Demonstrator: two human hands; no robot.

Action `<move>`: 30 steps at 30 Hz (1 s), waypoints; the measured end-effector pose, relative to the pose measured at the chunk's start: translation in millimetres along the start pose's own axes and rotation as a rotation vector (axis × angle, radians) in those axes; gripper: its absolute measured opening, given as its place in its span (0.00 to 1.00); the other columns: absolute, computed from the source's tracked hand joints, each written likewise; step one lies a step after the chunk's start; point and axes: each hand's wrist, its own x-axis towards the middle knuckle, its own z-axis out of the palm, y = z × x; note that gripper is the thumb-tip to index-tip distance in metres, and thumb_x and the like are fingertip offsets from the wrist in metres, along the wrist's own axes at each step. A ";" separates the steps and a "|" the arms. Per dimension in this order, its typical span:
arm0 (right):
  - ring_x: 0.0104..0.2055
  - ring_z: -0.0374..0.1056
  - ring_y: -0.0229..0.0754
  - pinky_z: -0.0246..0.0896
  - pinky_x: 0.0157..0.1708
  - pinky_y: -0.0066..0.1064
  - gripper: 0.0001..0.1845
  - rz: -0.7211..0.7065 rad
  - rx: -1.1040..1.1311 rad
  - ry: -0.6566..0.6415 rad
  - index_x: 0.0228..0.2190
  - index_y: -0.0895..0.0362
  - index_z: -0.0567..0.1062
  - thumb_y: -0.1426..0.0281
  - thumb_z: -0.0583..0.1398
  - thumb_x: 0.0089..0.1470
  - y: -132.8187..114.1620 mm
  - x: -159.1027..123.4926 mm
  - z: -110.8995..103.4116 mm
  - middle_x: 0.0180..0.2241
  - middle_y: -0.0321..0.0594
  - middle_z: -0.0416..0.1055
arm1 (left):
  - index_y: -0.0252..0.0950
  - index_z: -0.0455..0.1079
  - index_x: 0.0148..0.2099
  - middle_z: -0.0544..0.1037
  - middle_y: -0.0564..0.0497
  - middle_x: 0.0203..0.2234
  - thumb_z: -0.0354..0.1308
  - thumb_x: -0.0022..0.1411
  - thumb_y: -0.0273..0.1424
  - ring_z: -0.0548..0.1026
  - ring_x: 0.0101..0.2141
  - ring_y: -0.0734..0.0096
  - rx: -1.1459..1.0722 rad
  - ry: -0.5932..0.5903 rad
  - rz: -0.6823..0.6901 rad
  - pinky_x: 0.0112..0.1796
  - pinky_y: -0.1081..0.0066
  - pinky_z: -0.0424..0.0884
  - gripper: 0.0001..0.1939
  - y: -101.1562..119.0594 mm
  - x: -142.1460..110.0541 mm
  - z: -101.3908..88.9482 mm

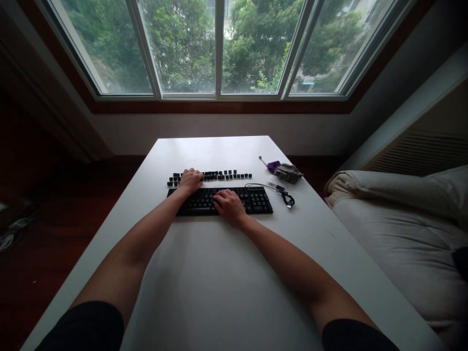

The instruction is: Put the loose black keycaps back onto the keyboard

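A black keyboard (pixel 260 201) lies on the white table, its cable attached. Behind it, loose black keycaps (pixel 237 176) stand in two rows. My left hand (pixel 191 181) reaches over the left part of these rows, its fingers curled together among the keycaps; whatever is between the fingertips is hidden. On the middle of the keyboard rests my right hand (pixel 230 205), fingers bent and a little apart, the tips touching the keys. I make out nothing held in it.
Right of the keyboard lies a coiled black USB cable (pixel 287 198). Farther back are a crumpled grey cloth (pixel 288 172), a purple item (pixel 273 166) and a thin stick with a dark tip (pixel 262 160). A pale sofa (pixel 395 219) stands beyond the table's right edge; a window is ahead.
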 end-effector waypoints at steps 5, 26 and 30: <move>0.50 0.64 0.48 0.58 0.52 0.41 0.12 -0.002 0.002 0.001 0.46 0.55 0.79 0.66 0.58 0.65 0.2 -0.2 -0.2 0.46 0.45 0.73 | 0.41 0.78 0.42 0.80 0.43 0.41 0.59 0.59 0.31 0.69 0.47 0.50 -0.007 -0.027 0.043 0.48 0.54 0.60 0.09 -2.1 3.2 -1.5; 0.51 0.64 0.49 0.58 0.53 0.41 0.12 0.008 0.014 -0.003 0.46 0.55 0.79 0.66 0.58 0.65 -0.5 -0.2 -0.6 0.46 0.46 0.73 | 0.46 0.81 0.45 0.83 0.51 0.38 0.60 0.65 0.37 0.73 0.42 0.59 -0.254 -0.067 0.229 0.46 0.62 0.65 0.10 -2.7 -51.7 -38.4; 0.51 0.64 0.48 0.58 0.53 0.41 0.12 0.006 0.014 -0.001 0.46 0.55 0.79 0.66 0.58 0.65 -0.5 0.0 -0.6 0.46 0.45 0.73 | 0.46 0.82 0.44 0.83 0.52 0.37 0.61 0.64 0.38 0.74 0.41 0.60 -0.281 -0.093 0.164 0.44 0.64 0.66 0.10 1.2 -54.4 -33.9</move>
